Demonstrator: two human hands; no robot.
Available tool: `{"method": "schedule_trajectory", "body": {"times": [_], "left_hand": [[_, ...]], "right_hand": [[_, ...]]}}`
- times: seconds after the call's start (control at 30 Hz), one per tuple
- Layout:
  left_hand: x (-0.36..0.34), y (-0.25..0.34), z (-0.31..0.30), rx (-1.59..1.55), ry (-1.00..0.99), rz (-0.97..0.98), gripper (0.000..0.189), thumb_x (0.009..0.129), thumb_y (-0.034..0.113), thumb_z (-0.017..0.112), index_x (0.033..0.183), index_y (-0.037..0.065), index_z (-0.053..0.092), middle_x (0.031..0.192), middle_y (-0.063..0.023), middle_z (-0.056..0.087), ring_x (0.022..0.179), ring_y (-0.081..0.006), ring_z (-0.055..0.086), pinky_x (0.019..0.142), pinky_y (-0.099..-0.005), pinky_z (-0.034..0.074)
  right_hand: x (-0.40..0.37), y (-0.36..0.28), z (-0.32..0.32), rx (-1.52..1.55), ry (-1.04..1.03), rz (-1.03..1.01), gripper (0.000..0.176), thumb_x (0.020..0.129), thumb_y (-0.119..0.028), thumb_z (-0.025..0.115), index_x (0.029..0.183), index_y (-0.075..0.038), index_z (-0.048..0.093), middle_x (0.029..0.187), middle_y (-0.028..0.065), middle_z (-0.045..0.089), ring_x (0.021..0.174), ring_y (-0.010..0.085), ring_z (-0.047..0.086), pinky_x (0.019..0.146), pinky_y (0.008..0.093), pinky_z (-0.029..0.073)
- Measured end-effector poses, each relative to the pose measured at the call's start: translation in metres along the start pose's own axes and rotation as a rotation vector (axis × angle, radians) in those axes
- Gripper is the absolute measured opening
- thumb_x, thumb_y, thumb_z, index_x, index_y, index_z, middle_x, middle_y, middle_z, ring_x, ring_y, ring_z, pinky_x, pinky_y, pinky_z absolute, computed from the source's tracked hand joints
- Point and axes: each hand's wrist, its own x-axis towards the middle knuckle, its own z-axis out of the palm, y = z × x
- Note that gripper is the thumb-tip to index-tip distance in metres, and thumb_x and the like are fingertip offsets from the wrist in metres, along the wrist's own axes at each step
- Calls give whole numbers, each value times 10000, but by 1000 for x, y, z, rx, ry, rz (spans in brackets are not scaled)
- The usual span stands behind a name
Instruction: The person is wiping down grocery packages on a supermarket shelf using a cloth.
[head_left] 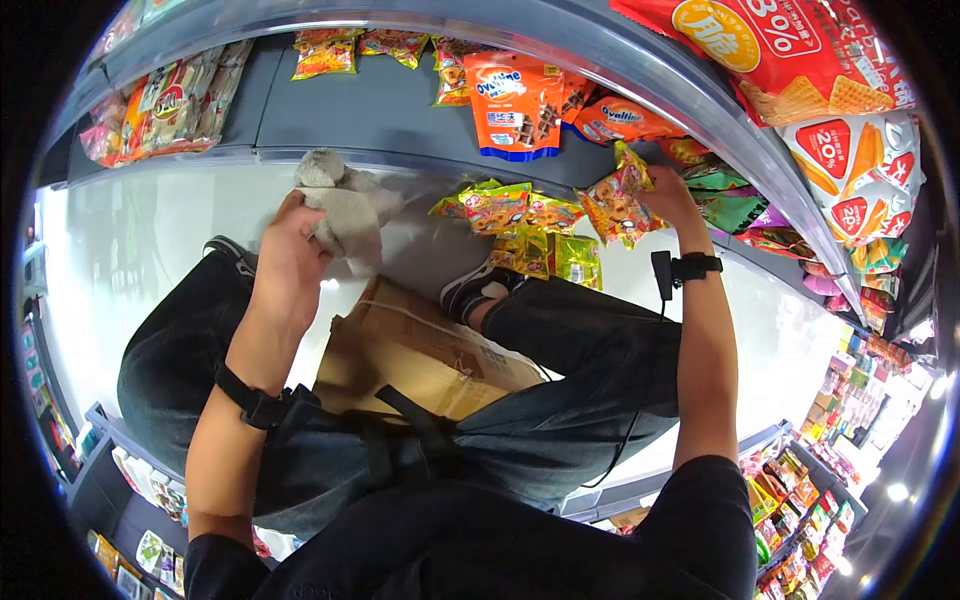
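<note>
My left hand (293, 243) is closed on a grey cloth (350, 215), which hangs in loose folds near the shelf's front edge. On the right, my right hand (672, 205) grips a yellow snack packet (615, 200) with red and brown print, just in front of the shelf. Several similar snack packets (500, 210) lie in a pile on the white floor to the left of it. Yellow-green packets (575, 260) lie nearer to me in that pile. Between my legs lies a brown cardboard box (430, 350).
The grey bottom shelf (370, 115) carries an orange Ovaltine pouch (515, 105), small yellow packets (325, 53) and wrapped packs (175, 105) at the left. Red snack bags (770, 60) fill the upper right shelf. My shoe (475, 290) is close to the packet pile.
</note>
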Motion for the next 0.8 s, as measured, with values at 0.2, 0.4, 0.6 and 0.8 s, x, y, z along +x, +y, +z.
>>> {"method": "schedule_trajectory", "body": {"times": [0.2, 0.4, 0.6, 0.8], "left_hand": [[9, -8, -9, -21, 13, -25, 560, 865, 171, 497, 1402, 43, 399, 1277, -109, 555, 1148, -245, 548, 1007, -386, 388], [21, -19, -17, 11, -84, -23, 510, 867, 155, 486, 1363, 53, 421, 1275, -101, 560, 1157, -236, 550, 1001, -396, 395], [14, -11, 0, 32, -44, -19, 447, 877, 134, 469, 1313, 35, 475, 1259, -117, 593, 1160, -251, 582, 1006, -396, 441], [13, -10, 5, 31, -63, -14, 437, 873, 161, 482, 1297, 57, 484, 1236, -106, 596, 1145, -243, 577, 1004, -397, 429]], "right_hand": [[-27, -28, -26, -25, -123, -123, 310, 723, -186, 729, 948, 7, 640, 975, 239, 665, 969, 413, 643, 814, 473, 516], [-38, -60, -54, 93, -410, -68, 352, 723, -158, 739, 1006, 19, 628, 955, 209, 667, 908, 342, 647, 812, 417, 500], [-37, -65, -43, 281, -568, -191, 398, 731, -134, 721, 1094, 5, 635, 1005, 183, 691, 953, 316, 652, 865, 388, 497], [-27, -42, 32, 214, -663, -281, 388, 737, -76, 694, 1115, -2, 646, 1067, 208, 676, 1029, 342, 635, 877, 409, 495]]}}
